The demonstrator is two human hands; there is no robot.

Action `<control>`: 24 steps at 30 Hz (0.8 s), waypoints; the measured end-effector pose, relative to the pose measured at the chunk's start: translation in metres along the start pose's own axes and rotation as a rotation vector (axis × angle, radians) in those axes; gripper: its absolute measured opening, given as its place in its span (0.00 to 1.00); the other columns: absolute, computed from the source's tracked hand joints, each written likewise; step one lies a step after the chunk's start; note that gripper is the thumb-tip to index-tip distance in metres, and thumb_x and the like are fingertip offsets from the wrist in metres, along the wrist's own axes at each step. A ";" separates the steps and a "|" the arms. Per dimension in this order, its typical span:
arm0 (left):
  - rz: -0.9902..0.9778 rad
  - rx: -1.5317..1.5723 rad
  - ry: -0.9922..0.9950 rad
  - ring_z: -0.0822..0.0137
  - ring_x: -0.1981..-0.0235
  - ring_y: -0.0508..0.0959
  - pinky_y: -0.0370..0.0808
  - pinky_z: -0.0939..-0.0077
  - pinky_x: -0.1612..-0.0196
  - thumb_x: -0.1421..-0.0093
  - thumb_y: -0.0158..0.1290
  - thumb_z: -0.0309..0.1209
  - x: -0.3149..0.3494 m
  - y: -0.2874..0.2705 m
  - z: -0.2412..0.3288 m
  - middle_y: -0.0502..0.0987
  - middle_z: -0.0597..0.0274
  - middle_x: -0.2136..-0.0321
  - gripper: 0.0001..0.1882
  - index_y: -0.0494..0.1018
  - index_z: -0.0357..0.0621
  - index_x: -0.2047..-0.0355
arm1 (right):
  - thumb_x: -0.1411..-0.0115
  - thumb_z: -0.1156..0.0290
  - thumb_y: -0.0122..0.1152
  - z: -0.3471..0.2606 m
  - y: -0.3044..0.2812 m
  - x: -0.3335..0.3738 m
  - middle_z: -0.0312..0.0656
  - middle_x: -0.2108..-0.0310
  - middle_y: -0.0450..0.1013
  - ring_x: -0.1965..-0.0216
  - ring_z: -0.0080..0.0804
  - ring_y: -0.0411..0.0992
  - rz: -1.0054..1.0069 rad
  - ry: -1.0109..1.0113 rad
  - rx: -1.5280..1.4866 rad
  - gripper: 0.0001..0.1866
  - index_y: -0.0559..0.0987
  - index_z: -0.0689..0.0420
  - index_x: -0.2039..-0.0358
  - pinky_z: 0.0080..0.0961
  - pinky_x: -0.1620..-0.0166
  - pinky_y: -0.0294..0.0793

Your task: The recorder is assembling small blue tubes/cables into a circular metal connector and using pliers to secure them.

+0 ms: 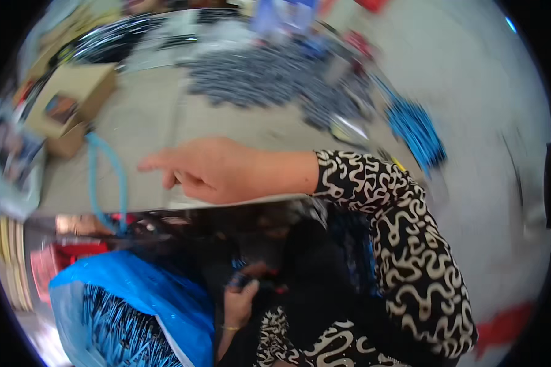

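Observation:
My right hand [205, 171] reaches leftward over the table's front edge, its patterned sleeve crossing from the right. The index finger is stretched out and the others are curled under, with nothing visible in them. To its left a light blue tube-like loop [122, 177] hangs over the table edge, apart from the fingertip. Lower down, in the shade near my lap, my left hand [241, 303] is closed around a small dark thing, too blurred to name. Beside that hand stands a blue plastic bag [183, 300] full of thin blue and black sticks [125, 327].
On the table [144, 122] lie a heap of grey thin pieces [251, 70], a cardboard box [82, 92] and a shiny black bundle [113, 40]. A blue bundle [416, 134] is off to the right. A red crate [49, 263] stands behind the bag.

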State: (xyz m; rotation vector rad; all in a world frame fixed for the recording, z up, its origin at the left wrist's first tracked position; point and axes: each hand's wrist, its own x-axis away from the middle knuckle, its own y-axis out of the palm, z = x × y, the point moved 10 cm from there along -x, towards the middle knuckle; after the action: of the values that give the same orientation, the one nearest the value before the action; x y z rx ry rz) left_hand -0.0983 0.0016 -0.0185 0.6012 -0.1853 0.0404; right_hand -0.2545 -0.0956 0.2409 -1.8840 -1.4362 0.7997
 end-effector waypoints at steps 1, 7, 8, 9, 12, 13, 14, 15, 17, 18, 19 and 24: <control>0.029 0.017 0.020 0.54 0.52 0.71 0.66 0.62 0.48 0.46 0.55 0.32 0.009 -0.018 0.023 0.71 0.47 0.53 0.22 0.67 0.41 0.51 | 0.54 0.81 0.48 -0.003 -0.004 0.016 0.46 0.60 0.73 0.57 0.35 0.72 0.101 0.012 -0.018 0.31 0.64 0.53 0.45 0.27 0.52 0.68; 0.037 -0.043 -0.007 0.55 0.56 0.74 0.68 0.66 0.51 0.42 0.49 0.26 -0.012 0.081 -0.015 0.73 0.47 0.57 0.13 0.69 0.38 0.55 | 0.45 0.72 0.49 0.141 -0.106 0.366 0.45 0.62 0.74 0.62 0.39 0.73 0.633 0.769 0.265 0.18 0.70 0.55 0.52 0.28 0.57 0.71; 0.033 -0.072 -0.004 0.55 0.56 0.74 0.68 0.66 0.51 0.42 0.49 0.26 -0.010 0.093 -0.014 0.73 0.47 0.57 0.13 0.69 0.38 0.55 | 0.44 0.71 0.49 0.161 -0.131 0.418 0.48 0.64 0.74 0.63 0.43 0.73 0.753 0.650 0.461 0.15 0.72 0.55 0.54 0.29 0.58 0.71; 0.010 -0.092 -0.020 0.55 0.56 0.74 0.68 0.65 0.51 0.42 0.49 0.26 -0.012 0.105 -0.016 0.73 0.47 0.57 0.13 0.69 0.38 0.56 | 0.44 0.70 0.48 0.187 -0.151 0.465 0.50 0.65 0.73 0.64 0.45 0.73 0.786 0.717 0.563 0.14 0.73 0.57 0.57 0.33 0.60 0.72; -0.013 -0.150 -0.043 0.54 0.56 0.74 0.68 0.63 0.50 0.42 0.50 0.26 -0.018 0.131 -0.021 0.73 0.46 0.57 0.14 0.69 0.38 0.56 | 0.47 0.71 0.47 0.245 -0.201 0.562 0.51 0.71 0.73 0.65 0.47 0.72 0.695 1.039 0.892 0.09 0.74 0.60 0.69 0.42 0.63 0.70; -0.044 -0.166 -0.048 0.54 0.56 0.74 0.68 0.63 0.51 0.43 0.50 0.26 -0.024 0.141 -0.022 0.73 0.46 0.57 0.14 0.69 0.37 0.56 | 0.47 0.70 0.47 0.258 -0.212 0.589 0.51 0.72 0.73 0.66 0.48 0.72 0.679 1.123 0.955 0.09 0.74 0.60 0.72 0.42 0.63 0.70; -0.066 -0.182 -0.054 0.54 0.56 0.74 0.69 0.62 0.51 0.43 0.50 0.26 -0.028 0.147 -0.023 0.73 0.46 0.57 0.15 0.69 0.37 0.55 | 0.47 0.70 0.47 0.268 -0.214 0.604 0.51 0.72 0.73 0.66 0.48 0.72 0.689 1.111 0.938 0.09 0.74 0.60 0.72 0.42 0.63 0.70; -0.090 -0.195 -0.063 0.53 0.56 0.74 0.69 0.62 0.51 0.43 0.51 0.26 -0.030 0.153 -0.022 0.73 0.45 0.57 0.15 0.69 0.37 0.55 | 0.47 0.69 0.47 0.277 -0.212 0.617 0.51 0.73 0.73 0.67 0.48 0.72 0.569 1.214 1.008 0.09 0.74 0.60 0.71 0.43 0.64 0.70; -0.078 -0.183 -0.074 0.54 0.56 0.74 0.68 0.61 0.50 0.43 0.50 0.26 -0.036 0.163 -0.016 0.73 0.46 0.57 0.15 0.68 0.37 0.55 | 0.46 0.68 0.48 0.296 -0.211 0.626 0.52 0.73 0.73 0.68 0.49 0.71 0.442 1.305 1.071 0.09 0.74 0.60 0.70 0.43 0.65 0.70; -0.078 -0.159 -0.089 0.54 0.55 0.74 0.67 0.61 0.49 0.43 0.49 0.26 -0.039 0.168 -0.012 0.73 0.46 0.57 0.15 0.68 0.36 0.55 | 0.46 0.67 0.48 0.298 -0.212 0.624 0.52 0.73 0.72 0.68 0.49 0.71 0.511 1.233 1.048 0.10 0.73 0.60 0.70 0.43 0.65 0.69; -0.080 -0.133 -0.104 0.54 0.55 0.73 0.67 0.61 0.48 0.43 0.49 0.25 -0.043 0.172 -0.011 0.73 0.47 0.57 0.15 0.68 0.35 0.55 | 0.45 0.66 0.48 0.297 -0.212 0.623 0.52 0.73 0.72 0.68 0.50 0.71 0.577 1.161 1.026 0.11 0.72 0.61 0.69 0.42 0.66 0.69; -0.018 -0.100 -0.135 0.53 0.57 0.74 0.69 0.60 0.51 0.44 0.51 0.27 -0.059 0.169 -0.003 0.73 0.46 0.57 0.16 0.67 0.37 0.55 | 0.42 0.62 0.48 0.297 -0.220 0.614 0.53 0.73 0.72 0.70 0.52 0.70 0.852 1.082 0.688 0.14 0.70 0.61 0.65 0.42 0.67 0.68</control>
State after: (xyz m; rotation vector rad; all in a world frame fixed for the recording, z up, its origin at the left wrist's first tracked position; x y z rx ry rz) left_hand -0.1717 0.1437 0.0630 0.5060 -0.3111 -0.0264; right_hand -0.4797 0.5814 0.1742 -1.7954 0.3075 0.3696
